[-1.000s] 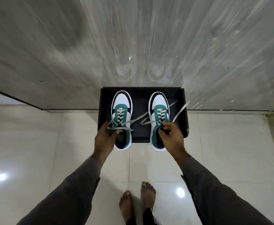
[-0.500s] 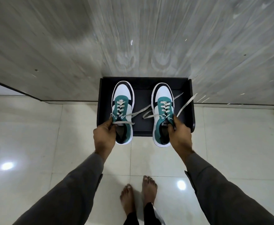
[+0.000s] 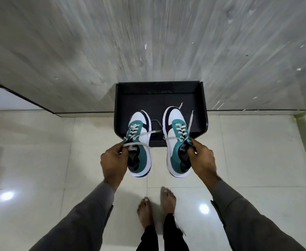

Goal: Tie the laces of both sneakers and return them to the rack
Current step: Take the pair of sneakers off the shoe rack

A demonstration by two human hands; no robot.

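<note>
Now each hand's fingers pinch one unlaced sneaker [image 3: 139, 149] [image 3: 178, 147] above black rack [image 3: 159, 95].

The black rack [image 3: 203, 105] lies open on top and toward the person, with bare floor inside behind the toes; side walls and a back wall close it in, and the grey wall [image 3: 148, 42] stands right behind. The two sneakers, left sneaker [image 3: 139, 142] and right sneaker [image 3: 175, 142], held over its front edge, leave a narrow gap crossed by loose laces [image 3: 154, 132]. Pale floor tiles [image 3: 30, 151] lie bare on both sides; bare feet [image 3: 155, 205] stand below.
</note>
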